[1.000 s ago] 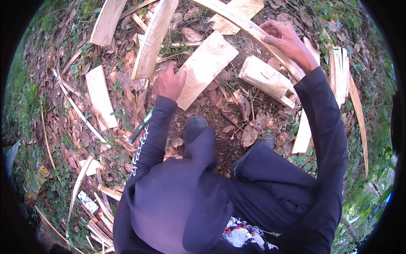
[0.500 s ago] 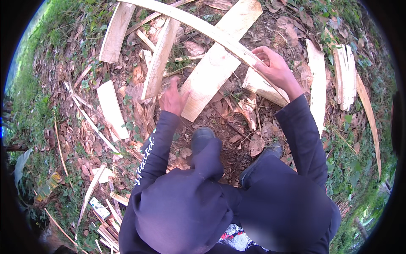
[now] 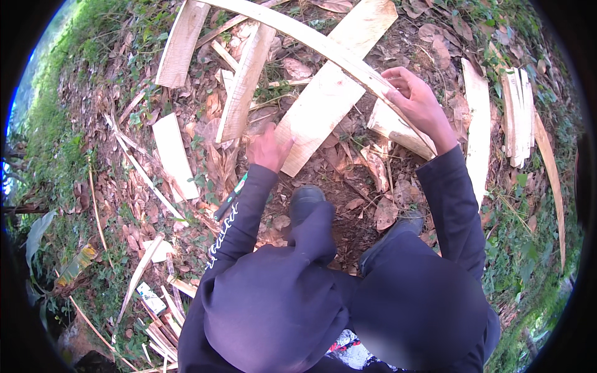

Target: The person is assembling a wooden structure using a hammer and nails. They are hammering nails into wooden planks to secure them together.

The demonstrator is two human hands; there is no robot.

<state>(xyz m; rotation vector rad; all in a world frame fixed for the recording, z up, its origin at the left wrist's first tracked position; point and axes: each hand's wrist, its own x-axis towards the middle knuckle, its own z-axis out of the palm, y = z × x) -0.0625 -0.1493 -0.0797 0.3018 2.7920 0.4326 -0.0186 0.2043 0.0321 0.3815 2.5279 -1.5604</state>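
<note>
My right hand (image 3: pixel 420 107) grips the near end of a long, thin wooden strip (image 3: pixel 298 32), thumb and fingers around its edge. The strip slants away to the far left, over a wide pale plank (image 3: pixel 320 112) on the ground. Beside the plank's near end is my left hand (image 3: pixel 268 150), thumb apart from the fingers, with nothing seen in it. A narrower board (image 3: pixel 245 84) lies just beyond that hand. Next to my left forearm shows a black and green handle (image 3: pixel 230 200); its other end cannot be made out. Under the strip's near end rests a thick wood piece (image 3: pixel 401 129).
Several flat boards lie around: one far left (image 3: pixel 181 46), one left (image 3: pixel 174 156), one right (image 3: pixel 476 127). A stack of split slats (image 3: pixel 517 118) is at the right. Thin offcuts (image 3: pixel 163 336) pile up at the lower left. Dry leaves and grass cover the ground.
The scene has shifted slightly right in view. My left hand's fingers are less spread, and the black and green handle has come into sight by my forearm. My right hand keeps its grip.
</note>
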